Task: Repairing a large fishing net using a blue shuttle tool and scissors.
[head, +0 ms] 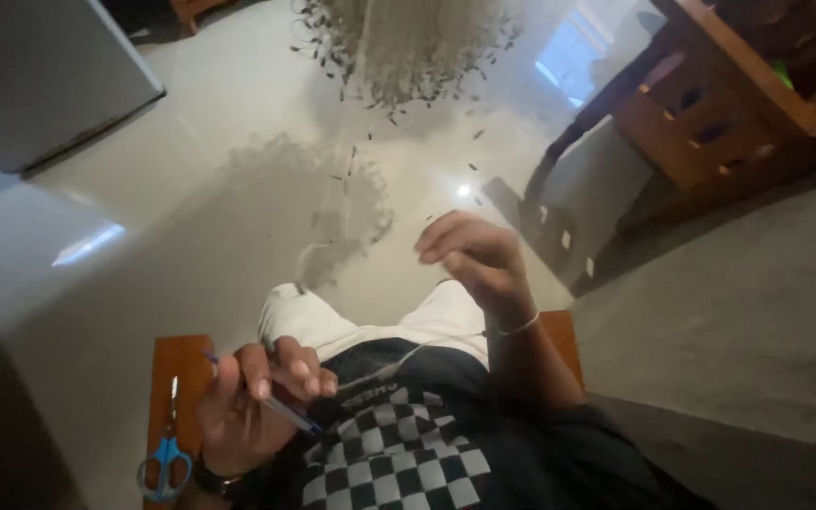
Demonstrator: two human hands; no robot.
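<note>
Below, the left hand (pixel 252 397) sits low at the frame's left, its fingers (pixel 299 364) curled shut around a thin blue pen-like tool (pixel 280 408) that runs slantwise through the grip, one tip showing past the thumb side and the other toward the lap. Just left of this hand, blue-handled scissors (pixel 166 451) lie closed on a brown stool (pixel 178 364), blades pointing away from the person. The right hand (pixel 476 253) is raised higher and to the right, a pale bracelet (pixel 519 327) on its wrist; its fingers are bent loosely inward with tips near together, and a fine thread (pixel 399 357) appears to run from near it down across the lap, though whether the fingertips pinch it cannot be told. Between the hands lie white cloth (pixel 332 321) over the knees and a black-and-white checked garment (pixel 389 463). Farther off, a grey netlike mass (pixel 408 47) with dark specks hangs over the pale floor (pixel 191 236); wooden furniture (pixel 729 104) stands at upper right.
</note>
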